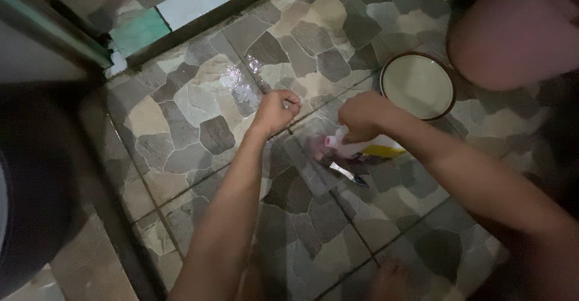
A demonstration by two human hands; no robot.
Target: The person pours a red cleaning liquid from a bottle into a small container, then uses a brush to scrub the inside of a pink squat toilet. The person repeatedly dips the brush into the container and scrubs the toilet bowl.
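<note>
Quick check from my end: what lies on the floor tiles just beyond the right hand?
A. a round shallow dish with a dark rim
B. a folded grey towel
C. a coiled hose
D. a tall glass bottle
A: a round shallow dish with a dark rim sits on the stone-pattern floor just past the right hand, which grips a small white packet.

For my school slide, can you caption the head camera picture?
Left hand clenched, right hand gripping a plastic packet over wet stone-pattern floor.

Single head view, looking steeply down at close range onto the stone-patterned floor (199,132), both forearms entering from the lower edge.
</note>
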